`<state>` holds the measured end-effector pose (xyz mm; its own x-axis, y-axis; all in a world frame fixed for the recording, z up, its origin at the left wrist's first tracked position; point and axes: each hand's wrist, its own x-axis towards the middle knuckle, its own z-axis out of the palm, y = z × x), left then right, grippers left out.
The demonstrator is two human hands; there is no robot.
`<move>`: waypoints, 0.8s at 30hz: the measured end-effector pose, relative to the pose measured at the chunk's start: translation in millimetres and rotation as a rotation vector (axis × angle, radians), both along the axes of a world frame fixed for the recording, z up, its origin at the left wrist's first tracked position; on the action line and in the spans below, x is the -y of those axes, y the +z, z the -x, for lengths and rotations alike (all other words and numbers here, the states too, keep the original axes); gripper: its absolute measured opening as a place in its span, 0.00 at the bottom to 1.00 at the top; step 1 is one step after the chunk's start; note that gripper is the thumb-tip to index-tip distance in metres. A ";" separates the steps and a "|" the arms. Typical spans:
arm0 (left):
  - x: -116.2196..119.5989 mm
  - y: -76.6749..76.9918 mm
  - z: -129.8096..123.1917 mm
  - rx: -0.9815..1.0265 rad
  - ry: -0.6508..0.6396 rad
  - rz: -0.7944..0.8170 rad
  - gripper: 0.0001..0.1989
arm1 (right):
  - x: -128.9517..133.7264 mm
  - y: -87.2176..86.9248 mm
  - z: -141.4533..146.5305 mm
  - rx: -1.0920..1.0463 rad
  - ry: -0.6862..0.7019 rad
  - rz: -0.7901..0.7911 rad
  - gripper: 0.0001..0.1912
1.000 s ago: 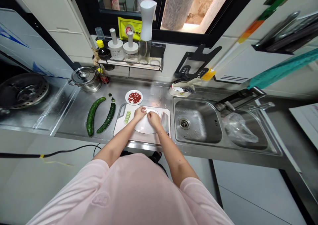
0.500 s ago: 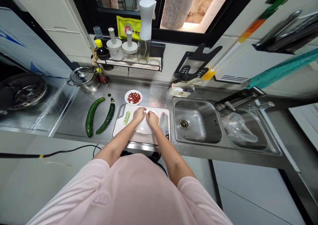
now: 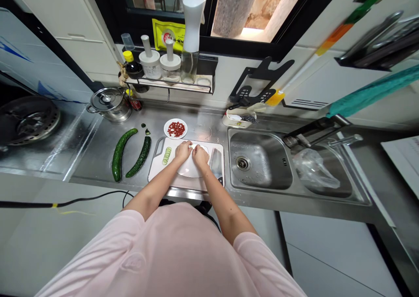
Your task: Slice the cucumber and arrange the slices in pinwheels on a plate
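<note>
Over a white plate (image 3: 190, 170) on the cutting board (image 3: 160, 174), my left hand (image 3: 183, 151) and my right hand (image 3: 200, 156) are close together with fingers curled inward. Between the fingertips is a small pale thing, too small to name; both hands look closed at it. Just left of my left hand lies a row of overlapping cucumber slices (image 3: 166, 156). The cleaver (image 3: 216, 164) rests flat on the board at the right of my right hand. Beyond the board stands a small white plate (image 3: 167, 133) of chopped red pieces (image 3: 176, 129).
To the left lie two cucumbers, one longer (image 3: 121, 155) and one cut (image 3: 139, 158), with small end pieces near them. A lidded pot (image 3: 109, 105) stands farther back. The sink (image 3: 262, 161) is at the right. Above hangs a rack of seasoning jars (image 3: 151, 64).
Both hands stay over the plate with hardly any movement. The view has shifted very slightly.
</note>
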<state>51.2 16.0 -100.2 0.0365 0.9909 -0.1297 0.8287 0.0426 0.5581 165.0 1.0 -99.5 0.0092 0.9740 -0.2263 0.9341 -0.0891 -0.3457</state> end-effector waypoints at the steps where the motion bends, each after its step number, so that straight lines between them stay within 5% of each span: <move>1: -0.6 0.0 0.0 -0.005 -0.003 -0.002 0.13 | -0.3 0.2 0.1 -0.001 -0.002 0.004 0.13; 24: -3.9 -6.1 1.2 -0.089 -0.022 -0.046 0.11 | 7.5 -7.1 -4.2 0.079 0.101 -0.028 0.17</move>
